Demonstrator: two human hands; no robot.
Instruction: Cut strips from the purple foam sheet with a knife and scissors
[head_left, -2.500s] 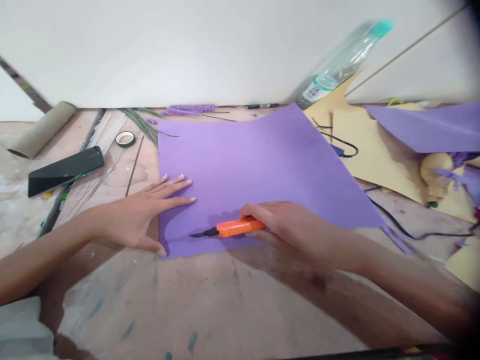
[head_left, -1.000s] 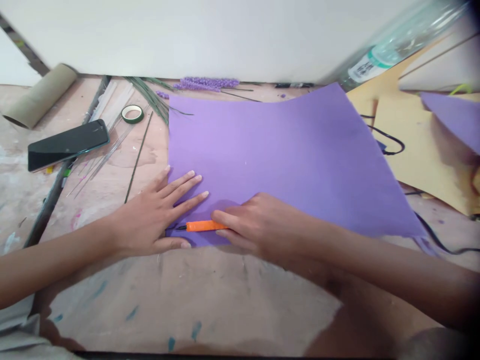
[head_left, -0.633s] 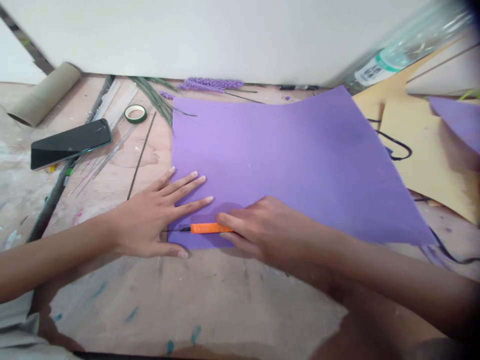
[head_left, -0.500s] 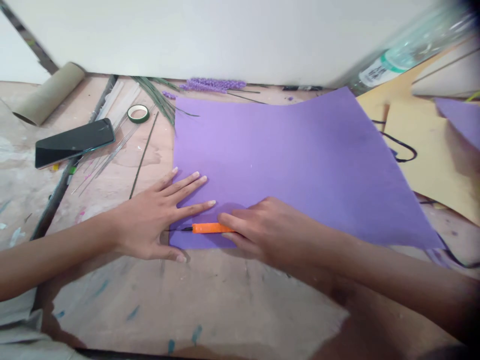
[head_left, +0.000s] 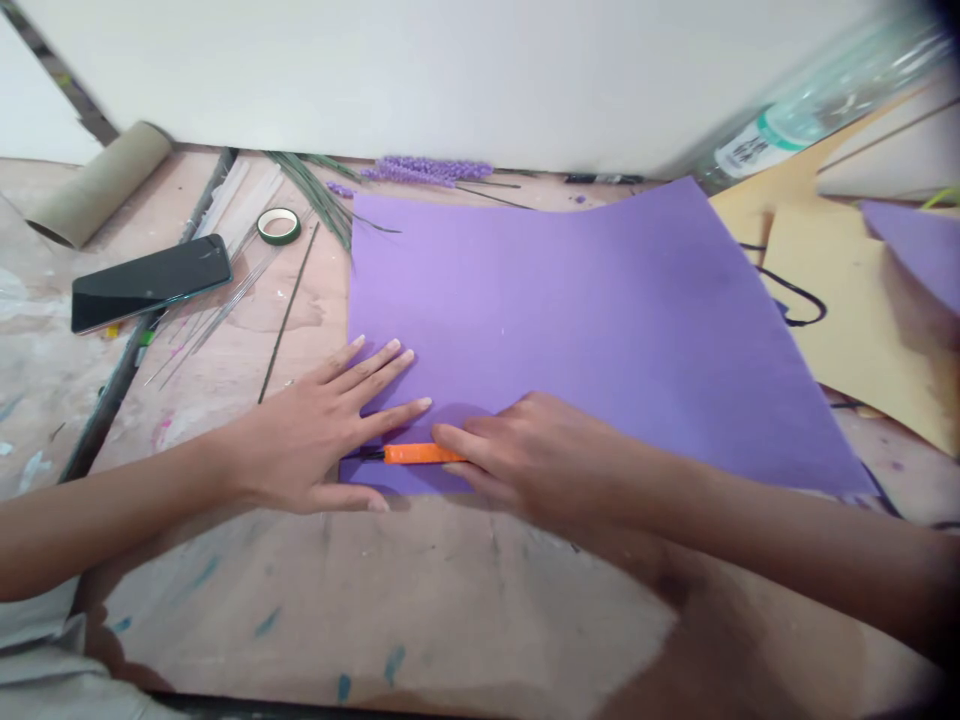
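A large purple sheet of paper (head_left: 570, 300) lies flat on the worktable. My left hand (head_left: 322, 430) rests with spread fingers over its near left corner, fingertips on the sheet and thumb along the front edge. In my right hand (head_left: 517, 455) is an orange utility knife (head_left: 420, 454), held low with its dark, thin blade pointing left. The blade lies along the sheet close to its front edge, between my left thumb and index finger. Its tip reaches my left palm, and I cannot tell whether they touch. My right fingers hide the rear of the handle.
A phone (head_left: 154, 282), a green tape roll (head_left: 278, 226) and a cardboard tube (head_left: 101, 185) lie left. Green stems (head_left: 315, 190) and purple flower sprigs (head_left: 427, 170) sit behind the sheet. Yellow paper (head_left: 847, 310) and a plastic bottle (head_left: 795, 125) are at right. A white wall (head_left: 450, 80) stands behind.
My left hand has shifted slightly to the right, its thumb drawn up closer to the sheet's front edge. The knife and my right hand have barely moved.
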